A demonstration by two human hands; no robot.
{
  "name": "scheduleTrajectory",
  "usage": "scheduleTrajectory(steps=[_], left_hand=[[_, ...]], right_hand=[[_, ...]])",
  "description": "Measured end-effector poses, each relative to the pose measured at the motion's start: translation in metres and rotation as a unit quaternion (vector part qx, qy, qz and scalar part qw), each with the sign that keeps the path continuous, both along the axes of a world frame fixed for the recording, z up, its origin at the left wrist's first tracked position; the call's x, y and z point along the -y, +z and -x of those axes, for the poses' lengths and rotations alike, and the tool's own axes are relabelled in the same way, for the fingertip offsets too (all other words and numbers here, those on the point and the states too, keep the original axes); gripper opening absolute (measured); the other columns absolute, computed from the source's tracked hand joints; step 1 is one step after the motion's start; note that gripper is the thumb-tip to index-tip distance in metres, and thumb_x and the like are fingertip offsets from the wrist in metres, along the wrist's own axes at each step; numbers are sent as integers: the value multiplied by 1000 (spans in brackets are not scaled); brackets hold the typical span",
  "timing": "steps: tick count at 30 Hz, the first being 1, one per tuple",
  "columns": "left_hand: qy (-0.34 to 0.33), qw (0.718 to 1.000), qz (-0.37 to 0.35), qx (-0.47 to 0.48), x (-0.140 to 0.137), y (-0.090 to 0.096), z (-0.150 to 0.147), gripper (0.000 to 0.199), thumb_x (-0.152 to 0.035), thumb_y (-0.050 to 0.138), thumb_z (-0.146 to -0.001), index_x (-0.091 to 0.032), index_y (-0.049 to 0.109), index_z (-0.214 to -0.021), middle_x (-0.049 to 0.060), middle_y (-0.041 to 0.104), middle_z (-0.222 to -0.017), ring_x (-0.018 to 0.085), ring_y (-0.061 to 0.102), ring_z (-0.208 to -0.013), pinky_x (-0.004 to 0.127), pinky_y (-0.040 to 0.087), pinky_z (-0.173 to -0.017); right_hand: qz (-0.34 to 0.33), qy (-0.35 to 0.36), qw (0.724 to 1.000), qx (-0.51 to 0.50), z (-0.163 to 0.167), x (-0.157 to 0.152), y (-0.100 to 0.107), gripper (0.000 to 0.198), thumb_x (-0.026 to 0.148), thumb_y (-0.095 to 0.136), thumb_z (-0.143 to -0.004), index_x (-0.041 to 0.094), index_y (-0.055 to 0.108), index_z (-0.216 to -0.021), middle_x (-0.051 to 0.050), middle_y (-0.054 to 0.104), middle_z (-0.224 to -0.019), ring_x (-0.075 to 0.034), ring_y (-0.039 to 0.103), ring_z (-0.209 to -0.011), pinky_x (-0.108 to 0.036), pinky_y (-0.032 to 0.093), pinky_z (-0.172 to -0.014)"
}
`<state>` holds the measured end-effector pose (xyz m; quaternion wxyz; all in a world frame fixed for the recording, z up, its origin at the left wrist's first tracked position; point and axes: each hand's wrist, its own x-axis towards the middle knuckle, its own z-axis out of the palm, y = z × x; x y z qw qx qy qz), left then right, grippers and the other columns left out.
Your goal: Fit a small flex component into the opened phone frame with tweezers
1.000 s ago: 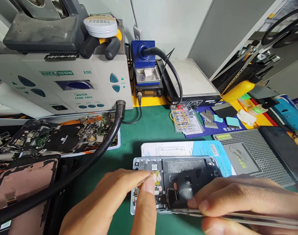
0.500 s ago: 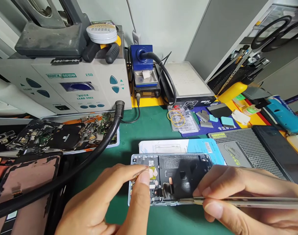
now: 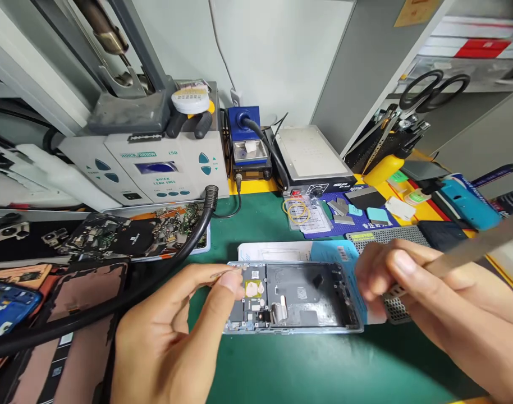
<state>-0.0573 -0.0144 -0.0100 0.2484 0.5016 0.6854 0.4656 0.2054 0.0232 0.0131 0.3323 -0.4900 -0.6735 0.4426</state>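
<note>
An opened phone (image 3: 307, 292) lies flat on the green mat, its circuit parts at the left and a black empty-looking bay at the right. A folded ribbon cable (image 3: 278, 313) stands near its middle. My left hand (image 3: 176, 320) is over the phone's left end, thumb and index finger pinched around something thin that I cannot make out. My right hand (image 3: 425, 297) is off the phone's right side, closed around metal tweezers (image 3: 479, 247), which are smeared by motion. Under the phone's far edge sits a blue and white box (image 3: 328, 250).
A black hose (image 3: 164, 275) crosses the left side from the hot air station (image 3: 155, 168). Trays of circuit boards (image 3: 172, 224) and phone parts (image 3: 71, 331) lie left. Behind stand a soldering station (image 3: 250, 160) and a heating plate (image 3: 309, 151); tools (image 3: 395, 134) fill the right.
My right hand has lifted the tweezers off the phone's near edge and moved right and up. My left hand keeps its pinch. The camera view has shifted.
</note>
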Motion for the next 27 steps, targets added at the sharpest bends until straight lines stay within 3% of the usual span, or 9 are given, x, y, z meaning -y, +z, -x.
scheduleTrajectory(steps=[2,4,5,7,10,14,18,22,27], left_hand=[[-13,998,28,48,-2,3,3,21,-49,72,-87,-30,81,-86,-6,82,-81,14,75,-72,13,55,-60],[-11,995,59,85,-3,3,4,20,-48,73,-87,-29,79,-89,-4,82,-86,16,75,-78,15,55,-64],[-9,993,65,96,-3,2,5,21,-49,73,-86,-28,79,-89,-3,82,-87,17,75,-80,16,55,-64],[-2,988,75,135,-5,-1,6,24,-49,76,-84,-26,79,-89,-1,82,-87,19,75,-80,20,55,-63],[3,981,65,185,-7,-4,6,24,-47,79,-81,-24,79,-87,1,80,-85,22,74,-79,25,56,-67],[11,972,27,233,-9,-6,7,23,-44,80,-80,-21,79,-82,4,79,-86,24,72,-85,33,58,-79],[-1,945,-22,327,-11,-3,7,20,-38,82,-78,-19,78,-79,6,78,-85,27,71,-94,39,59,-84],[-16,899,-71,431,-15,12,-6,19,-34,83,-75,-19,81,-86,8,79,-103,26,67,-111,35,55,-95],[-57,834,-89,542,-36,40,-41,18,-30,75,-85,-15,79,-93,13,75,-119,24,68,-111,34,56,-92]], right_hand=[[-106,31,986,127,-5,-2,2,17,41,63,-98,27,72,-103,-4,71,-97,-22,70,-90,-30,60,-76],[-174,77,950,248,-7,-1,2,50,47,76,-87,29,63,-132,-9,67,-125,-32,66,-114,-41,60,-90],[-182,98,932,297,-6,1,2,69,51,78,-83,29,55,-143,-12,61,-135,-37,63,-121,-47,59,-93],[-166,128,908,362,-4,4,-1,85,57,76,-81,26,44,-154,-16,53,-145,-41,61,-125,-53,59,-92],[-143,158,895,391,0,5,-5,80,51,71,-86,21,44,-155,-18,54,-142,-39,65,-118,-54,58,-93],[-137,162,901,379,4,3,-4,80,42,72,-84,15,46,-154,-20,56,-138,-39,65,-117,-52,57,-94],[-146,134,917,346,6,6,2,77,39,75,-77,11,55,-146,-20,59,-131,-40,65,-114,-51,56,-94],[-155,59,945,281,9,11,4,64,35,77,-72,14,64,-130,-14,63,-119,-36,67,-102,-50,56,-88],[-172,-1,957,235,17,14,-3,57,39,73,-77,16,58,-127,-13,62,-119,-33,67,-108,-49,56,-91]])
